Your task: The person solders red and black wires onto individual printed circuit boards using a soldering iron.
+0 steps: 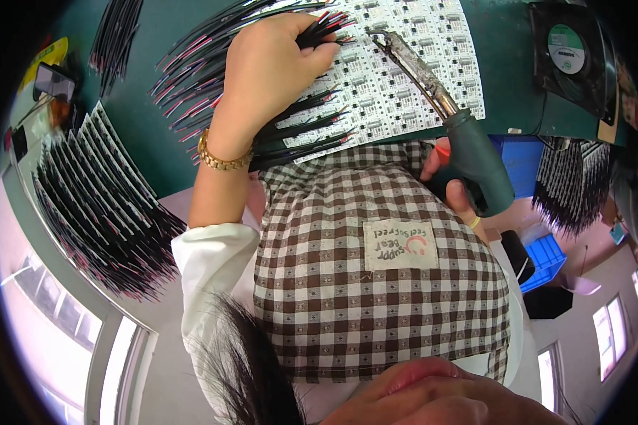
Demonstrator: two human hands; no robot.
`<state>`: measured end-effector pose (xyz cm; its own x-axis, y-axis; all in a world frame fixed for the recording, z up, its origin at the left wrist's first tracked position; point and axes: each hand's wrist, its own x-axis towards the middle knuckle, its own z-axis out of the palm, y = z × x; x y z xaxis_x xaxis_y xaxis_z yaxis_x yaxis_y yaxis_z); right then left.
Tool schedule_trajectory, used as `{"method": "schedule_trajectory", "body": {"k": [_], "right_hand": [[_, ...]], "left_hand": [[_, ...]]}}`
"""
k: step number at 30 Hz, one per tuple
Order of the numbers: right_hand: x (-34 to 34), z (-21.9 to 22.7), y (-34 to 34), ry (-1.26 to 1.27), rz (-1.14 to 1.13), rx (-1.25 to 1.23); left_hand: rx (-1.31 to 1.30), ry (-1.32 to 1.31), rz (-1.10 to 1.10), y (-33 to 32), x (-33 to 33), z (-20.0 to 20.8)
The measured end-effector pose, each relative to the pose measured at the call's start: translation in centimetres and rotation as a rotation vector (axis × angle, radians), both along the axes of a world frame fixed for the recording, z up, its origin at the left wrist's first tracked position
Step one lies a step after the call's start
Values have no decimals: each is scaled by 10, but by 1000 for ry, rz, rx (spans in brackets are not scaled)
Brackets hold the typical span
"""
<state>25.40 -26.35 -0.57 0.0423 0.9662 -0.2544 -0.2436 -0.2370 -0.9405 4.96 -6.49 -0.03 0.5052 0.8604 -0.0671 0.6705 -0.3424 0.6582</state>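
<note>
My left hand is closed around a bunch of black wires, whose stripped red and white ends stick out past the fingers. Beneath it lies a white circuit board panel covered with rows of small components. More black wires fan out in rows across the panel's left side and over the table. In my right hand is a dark green soldering gun, partly hiding the fingers. Its metal tip points up and left over the panel, near the wire ends; contact cannot be made out.
A stack of wired board strips hangs at the table's left edge, with loose black wires farther back. A black fan stands at the back right. Below it are more wired strips and a blue crate.
</note>
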Motion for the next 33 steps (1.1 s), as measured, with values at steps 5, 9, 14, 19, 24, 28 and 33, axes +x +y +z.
{"method": "schedule_trajectory", "body": {"k": [5,9,14,19,24,28,33], "right_hand": [[-1,-9,-5,-1,46,-21],[3,-5,-6,-26,64,-29],[8,-9,-3,-66,98,0],[14,-27,-7,-191,140,106],[7,-43,-16,-226,75,77],[-5,-37,-11,-285,29,125],[-12,-14,-10,-87,-95,-16]], "left_hand": [[-308,-77,-12,5,-6,-2],[-354,-70,11,5,-2,4],[-345,-100,-16,8,-1,-2],[-349,-116,-7,8,-1,-3],[-267,-40,-31,5,-5,-1],[-221,-1,-44,6,-10,-3],[-150,50,-79,4,-11,0]]}}
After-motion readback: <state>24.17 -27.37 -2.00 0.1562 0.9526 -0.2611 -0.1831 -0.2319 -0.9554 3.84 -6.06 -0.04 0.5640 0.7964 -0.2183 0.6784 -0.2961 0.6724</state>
